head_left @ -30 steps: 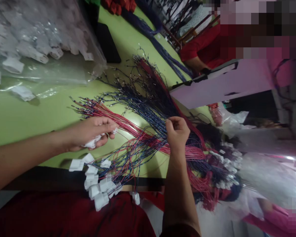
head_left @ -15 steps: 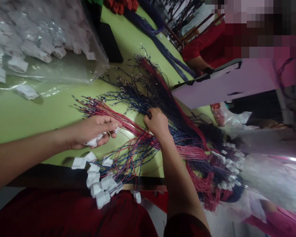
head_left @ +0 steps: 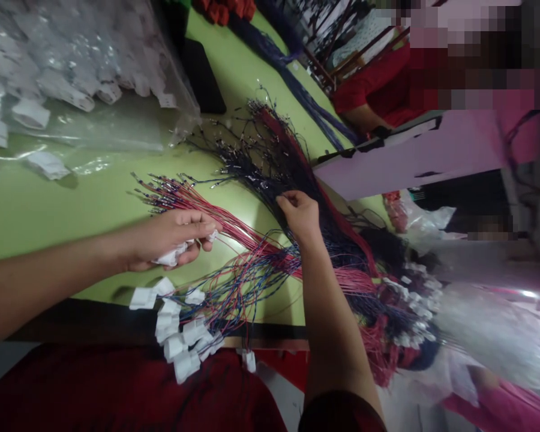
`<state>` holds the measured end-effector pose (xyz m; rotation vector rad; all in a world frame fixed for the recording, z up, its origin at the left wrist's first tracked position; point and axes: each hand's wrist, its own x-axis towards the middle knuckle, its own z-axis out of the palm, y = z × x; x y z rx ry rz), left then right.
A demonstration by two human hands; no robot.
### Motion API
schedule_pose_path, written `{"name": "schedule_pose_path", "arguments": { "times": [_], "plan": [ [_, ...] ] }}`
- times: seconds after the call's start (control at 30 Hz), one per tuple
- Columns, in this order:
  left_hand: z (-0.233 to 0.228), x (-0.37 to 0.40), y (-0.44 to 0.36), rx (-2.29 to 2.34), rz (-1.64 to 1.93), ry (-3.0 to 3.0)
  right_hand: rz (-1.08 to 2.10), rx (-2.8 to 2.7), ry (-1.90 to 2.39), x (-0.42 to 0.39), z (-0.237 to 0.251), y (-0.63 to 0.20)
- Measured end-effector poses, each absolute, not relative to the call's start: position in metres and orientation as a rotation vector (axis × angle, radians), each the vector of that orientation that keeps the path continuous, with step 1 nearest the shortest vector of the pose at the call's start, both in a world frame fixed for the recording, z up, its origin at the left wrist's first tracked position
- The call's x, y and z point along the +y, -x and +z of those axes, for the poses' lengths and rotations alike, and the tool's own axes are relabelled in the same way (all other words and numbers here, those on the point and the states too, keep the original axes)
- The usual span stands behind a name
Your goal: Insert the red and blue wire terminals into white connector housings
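My left hand (head_left: 180,237) is closed around several white plastic connectors (head_left: 168,257), with one small connector pinched at its fingertips. Beside it lies a bundle of red wires (head_left: 216,213) with metal terminals at the ends. My right hand (head_left: 300,215) is closed over the dark blue wires (head_left: 256,186), fingertips pinched on them; exactly how many it grips is hidden. Below the hands, twisted blue and red wires (head_left: 238,282) run to several white connector housings (head_left: 180,336) at the table's near edge.
A clear plastic bag (head_left: 94,72) of white connectors sits at the upper left. One loose connector (head_left: 48,165) lies by it. More wire bundles (head_left: 315,102) stretch across the green table (head_left: 40,210). A pink panel (head_left: 387,159) stands at right; a person in red (head_left: 369,84) sits beyond.
My right hand has moved slightly right and up, and the blue wires that fanned out beside the red bundle have been drawn away with it. My left hand has stayed put.
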<state>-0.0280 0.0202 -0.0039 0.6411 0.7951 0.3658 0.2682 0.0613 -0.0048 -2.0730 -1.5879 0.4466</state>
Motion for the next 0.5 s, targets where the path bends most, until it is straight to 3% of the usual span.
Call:
{"name": "schedule_pose_path", "arguments": {
  "times": [0.27, 0.43, 0.5],
  "plan": [
    [-0.002, 0.02, 0.028, 0.814, 0.36, -0.634, 0.474, -1.651, 2.015, 0.048, 0.015, -0.265],
    [-0.005, 0.02, 0.028, 0.791, 0.386, -0.63, 0.176, -1.923, 2.286, 0.048, 0.003, -0.249],
    [-0.006, 0.02, 0.029, 0.779, 0.395, -0.626, 0.204, -1.827, 2.267, 0.052, -0.001, -0.253]
  ]
}}
